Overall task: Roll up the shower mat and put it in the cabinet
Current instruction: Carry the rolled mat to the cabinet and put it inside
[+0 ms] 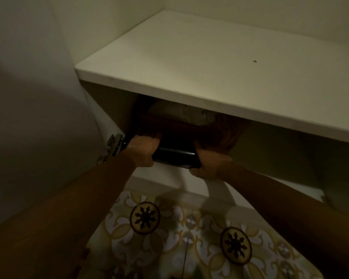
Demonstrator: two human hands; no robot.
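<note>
The dark rolled-up shower mat (176, 157) lies crosswise at the front edge of the lower compartment of the white cabinet (189, 91). My left hand (142, 150) grips its left end and my right hand (209, 164) grips its right end. The roll sits just under the white shelf, and its ends are hidden by my fingers.
A brown woven basket (216, 131) with a pale bundle (179, 112) in it stands in the compartment right behind the roll. The open cabinet door (38, 97) and its metal hinge (114, 144) are at the left. Patterned floor tiles (169, 238) lie below.
</note>
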